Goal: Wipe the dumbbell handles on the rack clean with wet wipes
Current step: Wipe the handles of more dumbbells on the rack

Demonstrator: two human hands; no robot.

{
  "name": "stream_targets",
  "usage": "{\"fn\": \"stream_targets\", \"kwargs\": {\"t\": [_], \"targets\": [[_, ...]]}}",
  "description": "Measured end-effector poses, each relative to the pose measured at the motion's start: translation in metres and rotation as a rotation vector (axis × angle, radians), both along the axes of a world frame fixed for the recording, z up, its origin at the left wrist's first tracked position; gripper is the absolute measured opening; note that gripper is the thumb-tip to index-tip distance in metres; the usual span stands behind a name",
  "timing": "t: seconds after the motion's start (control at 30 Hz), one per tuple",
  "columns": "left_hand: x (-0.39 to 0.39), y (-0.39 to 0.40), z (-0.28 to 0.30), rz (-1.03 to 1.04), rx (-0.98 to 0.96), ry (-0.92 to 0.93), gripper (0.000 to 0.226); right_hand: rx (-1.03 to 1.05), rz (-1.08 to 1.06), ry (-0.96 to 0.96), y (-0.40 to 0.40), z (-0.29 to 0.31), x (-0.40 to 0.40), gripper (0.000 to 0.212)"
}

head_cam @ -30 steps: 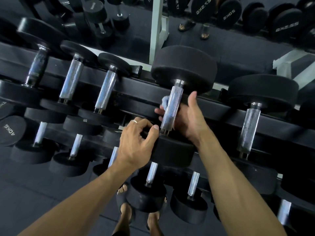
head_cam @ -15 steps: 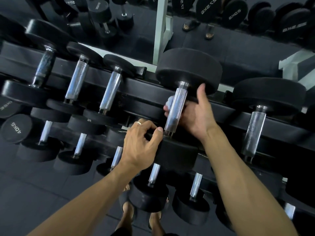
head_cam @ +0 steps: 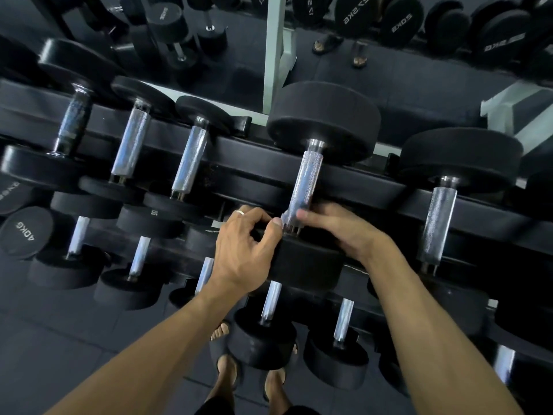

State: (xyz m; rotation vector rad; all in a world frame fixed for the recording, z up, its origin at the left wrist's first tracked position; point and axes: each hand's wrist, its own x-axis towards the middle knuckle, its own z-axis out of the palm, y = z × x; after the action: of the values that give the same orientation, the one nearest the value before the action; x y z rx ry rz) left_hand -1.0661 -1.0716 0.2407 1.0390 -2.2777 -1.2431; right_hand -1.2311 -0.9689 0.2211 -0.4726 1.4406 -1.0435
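Observation:
A big black dumbbell lies across the rack's upper tier, its knurled chrome handle (head_cam: 305, 181) running from the far head (head_cam: 323, 121) to the near head (head_cam: 308, 265). My left hand (head_cam: 242, 250) grips the rim of the near head, thumb on top. My right hand (head_cam: 341, 229) wraps the lowest part of the handle, just above the near head, with its thumb across the front. A pale sliver of wet wipe (head_cam: 284, 219) shows at the handle's left side; the rest is hidden under my fingers.
Neighbouring dumbbells sit on the same tier, with handles to the left (head_cam: 190, 158) and right (head_cam: 440, 223). Smaller dumbbells (head_cam: 270, 304) fill the lower tier. The black rack rail (head_cam: 254, 157) crosses behind. My sandalled feet (head_cam: 227, 369) stand on dark floor below. A mirror with a white post (head_cam: 275, 49) stands behind.
My right hand has slid down the handle from its middle to the end by the near head. My left hand has kept its grip on that head.

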Motion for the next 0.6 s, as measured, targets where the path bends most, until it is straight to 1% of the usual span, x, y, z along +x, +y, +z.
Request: {"fn": "stream_targets", "kwargs": {"t": [0.07, 0.13, 0.17, 0.23, 0.3, 0.43, 0.53, 0.6], "targets": [[0.000, 0.000, 0.000, -0.003, 0.001, -0.004, 0.039, 0.004, 0.008, 0.047, 0.001, 0.001, -0.004, 0.036], [0.000, 0.000, 0.000, -0.008, 0.002, 0.001, 0.038, 0.029, -0.058, 0.074, 0.003, -0.004, -0.005, 0.022], [0.000, -0.001, -0.001, -0.010, 0.002, 0.004, 0.038, 0.045, -0.086, 0.122, 0.004, -0.006, -0.003, 0.018], [0.001, -0.001, 0.000, -0.013, 0.001, 0.008, 0.039, 0.101, -0.087, 0.283, 0.010, -0.010, 0.000, 0.014], [0.001, -0.001, 0.000, -0.021, 0.004, 0.005, 0.039, 0.126, -0.105, 0.387, 0.016, -0.002, 0.002, 0.014], [0.001, -0.001, 0.006, -0.045, 0.046, -0.048, 0.041, 0.044, -0.312, 0.413, 0.027, 0.037, 0.007, 0.022], [-0.002, -0.011, 0.014, -0.162, 0.101, -0.068, 0.033, 0.000, -0.310, 0.442, 0.026, 0.061, 0.020, 0.027], [-0.006, -0.024, 0.022, -0.320, 0.225, -0.013, 0.036, 0.012, -0.328, 0.459, 0.018, 0.071, 0.031, 0.024]]}}
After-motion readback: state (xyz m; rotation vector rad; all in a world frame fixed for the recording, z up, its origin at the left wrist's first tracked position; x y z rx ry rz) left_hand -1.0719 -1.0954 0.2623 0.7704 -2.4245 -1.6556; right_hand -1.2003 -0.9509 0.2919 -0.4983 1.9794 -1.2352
